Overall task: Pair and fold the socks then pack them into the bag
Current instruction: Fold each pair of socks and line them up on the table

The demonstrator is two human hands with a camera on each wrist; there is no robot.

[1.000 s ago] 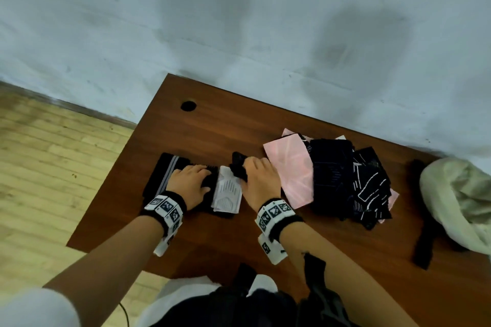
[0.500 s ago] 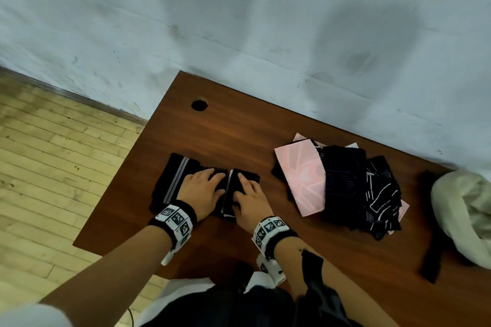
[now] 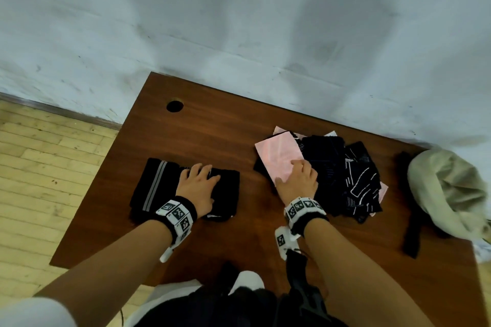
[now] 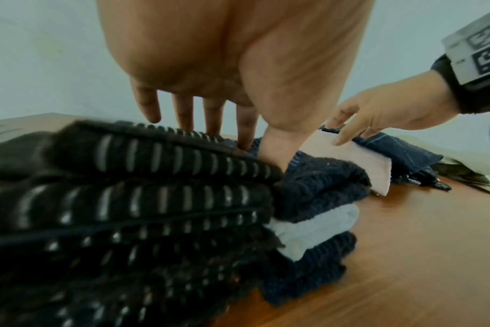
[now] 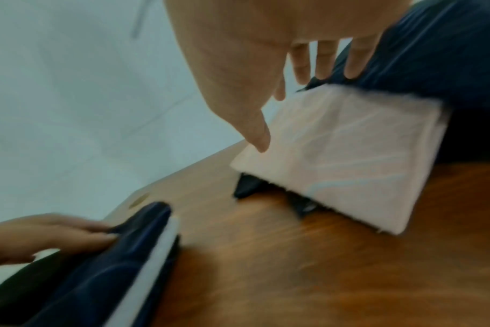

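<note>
A folded stack of black socks (image 3: 186, 186) lies flat on the left part of the worktop (image 3: 212, 135), one layer showing grey stripes near its left end and a pale grey-white layer peeping from the near right edge; seen from the left wrist, the stack (image 4: 154, 199) is several ribbed dark layers high, with a light grey fold between navy ones. To the right, well apart, sits the unsorted heap: a pink sock (image 3: 279, 159) folded flat on top at its left side, black and navy socks (image 3: 326, 162) behind and under it, and a black sock with white line markings (image 3: 358, 183) at the right. The cream bag (image 3: 446, 188) lies crumpled at the worktop's right edge, beside a black strap (image 3: 410, 220).
</note>
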